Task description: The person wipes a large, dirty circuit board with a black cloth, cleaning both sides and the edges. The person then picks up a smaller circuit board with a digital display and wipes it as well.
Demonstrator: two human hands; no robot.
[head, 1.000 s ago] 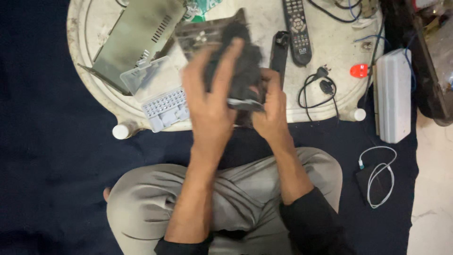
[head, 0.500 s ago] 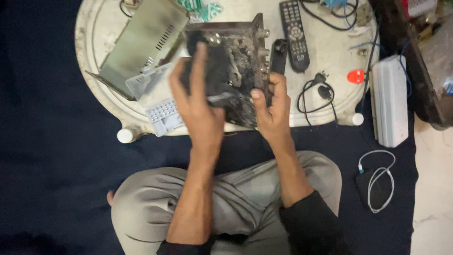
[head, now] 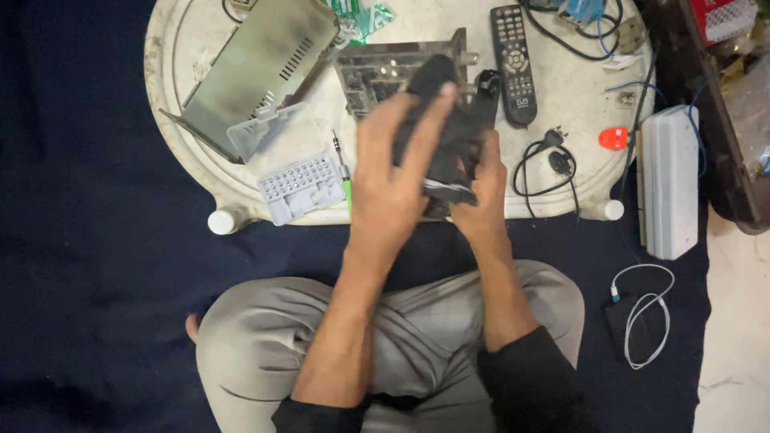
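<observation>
Holding a crumpled black cloth [head: 453, 144] bunched between both hands over the open grey metal electronics chassis [head: 385, 76] on the round white table [head: 561, 72]. Left hand [head: 393, 184] lies flat across it, right hand [head: 481, 192] pinches its lower edge. Looks soft, light and floppy, so grab it by a fold.

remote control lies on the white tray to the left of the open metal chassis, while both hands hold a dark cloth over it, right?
Not quite. In the head view the remote control lies to the right of the open metal chassis, not the left. The rest holds: it rests on the white tray, and the left hand and right hand hold the dark cloth over the chassis.
</observation>
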